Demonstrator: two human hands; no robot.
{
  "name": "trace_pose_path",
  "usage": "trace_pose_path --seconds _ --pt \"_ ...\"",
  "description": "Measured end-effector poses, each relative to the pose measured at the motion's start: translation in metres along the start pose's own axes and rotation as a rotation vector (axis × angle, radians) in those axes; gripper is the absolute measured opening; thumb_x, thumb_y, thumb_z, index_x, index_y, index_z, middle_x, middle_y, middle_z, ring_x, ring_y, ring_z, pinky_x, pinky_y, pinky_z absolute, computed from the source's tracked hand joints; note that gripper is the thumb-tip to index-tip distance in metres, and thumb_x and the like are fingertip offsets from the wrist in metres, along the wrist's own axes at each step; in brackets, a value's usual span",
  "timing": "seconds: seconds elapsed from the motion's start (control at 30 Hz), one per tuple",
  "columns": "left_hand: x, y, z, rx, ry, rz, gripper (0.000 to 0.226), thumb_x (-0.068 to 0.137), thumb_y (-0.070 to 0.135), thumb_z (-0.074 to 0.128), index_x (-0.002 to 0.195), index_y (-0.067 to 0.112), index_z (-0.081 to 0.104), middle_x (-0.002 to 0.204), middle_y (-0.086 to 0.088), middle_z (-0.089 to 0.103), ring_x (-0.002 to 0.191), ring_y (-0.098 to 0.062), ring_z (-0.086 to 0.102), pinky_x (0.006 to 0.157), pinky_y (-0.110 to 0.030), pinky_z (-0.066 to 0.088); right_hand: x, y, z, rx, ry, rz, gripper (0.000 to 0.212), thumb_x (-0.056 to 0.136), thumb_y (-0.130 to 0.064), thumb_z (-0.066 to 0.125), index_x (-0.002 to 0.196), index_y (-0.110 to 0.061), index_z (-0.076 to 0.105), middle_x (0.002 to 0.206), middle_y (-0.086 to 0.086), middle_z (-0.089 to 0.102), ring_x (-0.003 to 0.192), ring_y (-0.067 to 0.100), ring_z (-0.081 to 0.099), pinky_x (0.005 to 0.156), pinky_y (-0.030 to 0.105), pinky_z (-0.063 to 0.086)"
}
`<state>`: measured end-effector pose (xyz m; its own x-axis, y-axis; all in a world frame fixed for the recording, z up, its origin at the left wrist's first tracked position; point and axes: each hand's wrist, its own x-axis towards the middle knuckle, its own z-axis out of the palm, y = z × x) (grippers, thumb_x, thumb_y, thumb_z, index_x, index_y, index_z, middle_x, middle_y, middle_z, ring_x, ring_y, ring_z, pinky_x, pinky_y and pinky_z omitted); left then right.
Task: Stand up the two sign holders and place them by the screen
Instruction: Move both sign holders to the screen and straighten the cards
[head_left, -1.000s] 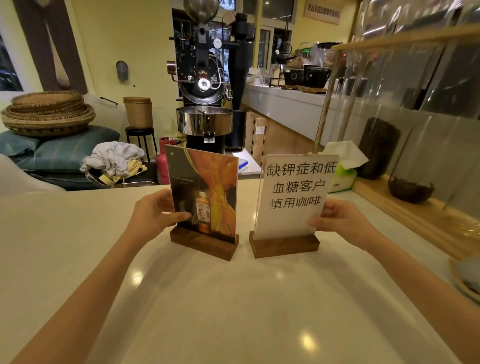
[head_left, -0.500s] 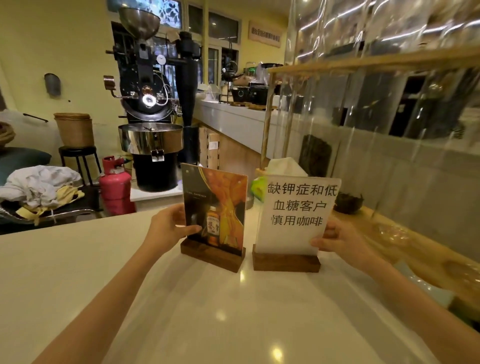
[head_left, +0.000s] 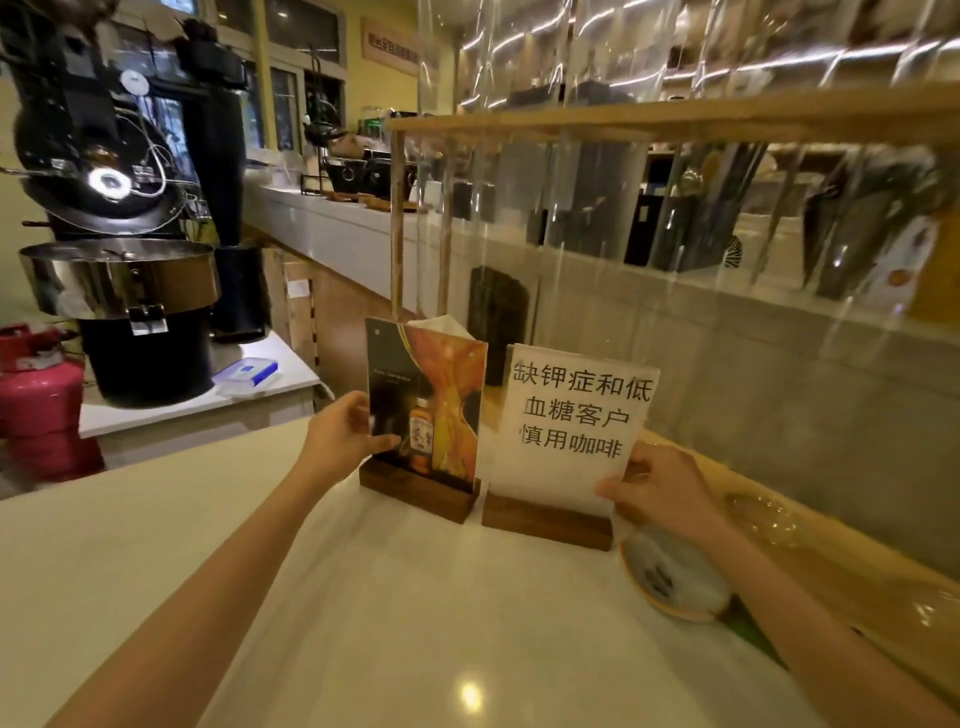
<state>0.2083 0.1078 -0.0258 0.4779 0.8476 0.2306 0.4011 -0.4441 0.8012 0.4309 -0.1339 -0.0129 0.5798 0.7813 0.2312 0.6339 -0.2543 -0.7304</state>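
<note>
Your hands, left hand (head_left: 347, 435) and right hand (head_left: 658, 488), have slid both upright sign holders (head_left: 423, 402) (head_left: 571, 421) closer to the screen (head_left: 727, 218), each still gripped; release comes next.

Two sign holders stand upright on wooden bases, orange poster sign (head_left: 426, 397) just beside white Chinese-text sign (head_left: 574, 426), near the clear screen (head_left: 727, 322)

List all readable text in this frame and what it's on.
"缺钾症和低 / 血糖客户 / 慎用咖啡": white sign, held by right hand.
Photo sign, held by left hand: small caption and bottle label, too small to read.
Wall plaque: blurred, unreadable.
</note>
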Motion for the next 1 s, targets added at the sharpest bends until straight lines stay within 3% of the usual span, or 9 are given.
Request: trace_pose_path --seconds 0.1,0.2,0.3,0.43,0.57,0.7,0.83,1.0 --pt "0.016 0.01 0.019 -0.005 -0.016 0.022 0.054 0.069 0.017 0.076 0.117 0.009 0.052 0.115 -0.014 0.062 0.098 -0.024 0.057 0.083 -0.037 0.049 0.0 0.007 -0.005 0.002 0.042 0.032 0.036 0.071 -0.005 0.072 0.106 -0.01 0.066 0.102 -0.003 0.066 0.075 -0.003 0.056 0.053 0.006 0.044" --pt "0.027 0.02 0.035 -0.033 -0.056 0.041 0.062 0.071 0.014 0.074 0.126 0.007 0.045 0.122 -0.015 0.059 0.103 -0.025 0.056 0.084 -0.036 0.047 0.0 0.014 -0.008 0.003 0.106 0.056 0.036 0.07 -0.004 0.073 0.105 -0.01 0.067 0.108 0.006 0.07 0.079 0.006 0.059 0.062 0.01 0.043" --pt "0.037 0.027 0.047 -0.05 -0.074 0.061 0.06 0.071 0.011 0.073 0.124 0.007 0.045 0.122 -0.016 0.057 0.106 -0.027 0.055 0.087 -0.039 0.048 -0.003 0.015 -0.006 -0.014 0.147 0.061 0.035 0.071 -0.004 0.072 0.105 -0.009 0.067 0.109 0.009 0.07 0.078 0.01 0.058 0.062 0.012 0.043" --pt "0.05 0.034 0.06 -0.074 -0.113 0.079 0.06 0.071 0.005 0.072 0.124 0.007 0.044 0.123 -0.018 0.056 0.109 -0.031 0.056 0.09 -0.045 0.051 -0.008 0.012 -0.002 -0.029 0.209 0.047 0.036 0.074 -0.005 0.07 0.11 -0.008 0.064 0.11 0.008 0.069 0.074 0.003 0.054 0.053 0.007 0.043" --pt "0.058 0.042 0.07 -0.062 -0.133 0.085 0.062 0.071 0.004 0.072 0.125 0.008 0.042 0.122 -0.017 0.057 0.108 -0.032 0.057 0.083 -0.04 0.052 -0.01 0.012 0.0 -0.035 0.253 0.052 0.037 0.075 -0.006 0.068 0.111 -0.011 0.063 0.111 0.005 0.069 0.069 -0.007 0.051 0.052 0.002 0.044" --pt "0.065 0.047 0.079 -0.048 -0.11 0.104 0.063 0.068 0.005 0.075 0.122 0.007 0.045 0.12 -0.02 0.059 0.105 -0.035 0.058 0.084 -0.044 0.052 -0.011 0.015 0.002 -0.023 0.248 0.121 0.036 0.077 -0.011 0.066 0.113 -0.012 0.062 0.113 0.004 0.069 0.084 0.009 0.059 0.054 0.008 0.042" --pt "0.068 0.052 0.089 -0.053 -0.107 0.119 0.061 0.068 0.001 0.073 0.122 0.003 0.045 0.117 -0.022 0.061 0.103 -0.036 0.059 0.077 -0.037 0.047 -0.012 0.014 0.004 -0.008 0.271 0.135 0.035 0.078 -0.011 0.065 0.113 -0.011 0.062 0.115 0.005 0.068 0.092 0.013 0.062 0.056 0.009 0.043" --pt "0.069 0.051 0.092 -0.045 -0.102 0.135 0.062 0.069 0.004 0.074 0.124 0.005 0.044 0.118 -0.022 0.061 0.105 -0.035 0.059 0.083 -0.042 0.049 -0.014 0.013 0.005 0.007 0.268 0.176 0.037 0.08 -0.011 0.063 0.117 -0.012 0.059 0.122 0.005 0.064 0.104 0.019 0.061 0.06 0.007 0.043"
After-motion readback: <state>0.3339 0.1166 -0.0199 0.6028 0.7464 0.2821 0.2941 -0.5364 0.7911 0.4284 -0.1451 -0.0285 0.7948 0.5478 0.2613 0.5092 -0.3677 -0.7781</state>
